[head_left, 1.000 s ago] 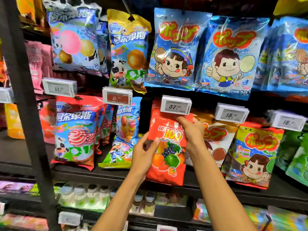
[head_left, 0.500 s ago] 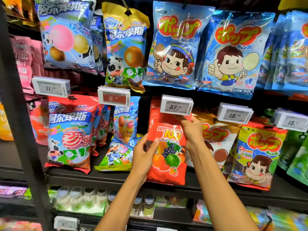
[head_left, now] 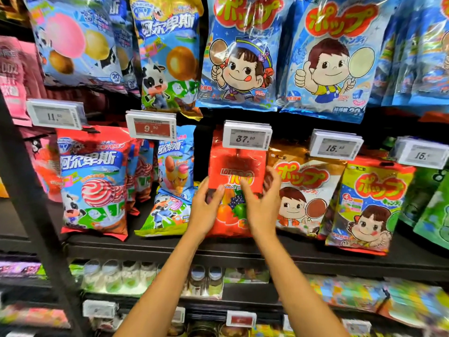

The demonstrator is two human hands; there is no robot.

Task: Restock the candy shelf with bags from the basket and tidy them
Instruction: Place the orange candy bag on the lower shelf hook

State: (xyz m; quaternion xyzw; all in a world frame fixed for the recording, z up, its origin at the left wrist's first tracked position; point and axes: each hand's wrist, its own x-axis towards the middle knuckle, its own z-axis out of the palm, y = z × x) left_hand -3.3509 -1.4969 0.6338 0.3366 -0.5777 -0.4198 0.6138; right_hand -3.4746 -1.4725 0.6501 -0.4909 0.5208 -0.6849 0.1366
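Change: right hand (head_left: 262, 205) has dropped from the top edge of the red bag (head_left: 237, 166), under the tag (head_left: 246, 138), to the bag's middle. It has let go. View has also closed in on the shelf (head_left: 243, 250).

Item: red bag, fruit print, one. Upright, foot on the shelf, between the two hands, top tucked behind the tag.

Left hand (head_left: 206, 210): at the bag's left edge, thumb on the front, fingers round the side. Reads as a light pinch on that edge.

Right hand: digits spread and straight over the bag's right half, holding nothing. Blurred; cannot tell whether it touches the front or hangs just off it.

Beside the grip: brown bag (head_left: 306, 190) just right of the right hand, its edge touching or overlapping the red bag. Dark gap left of the left hand, then a blue bag (head_left: 176, 166) beyond it.

Status, judged: this bag is placed, and the hands are squaring it up, not carrying it. The restock step for it looks done, with tidying in hand. Next move likely a flat press to seat it straight, then release of the left edge.

Risk: bag may lean forward once the left hand lets go.
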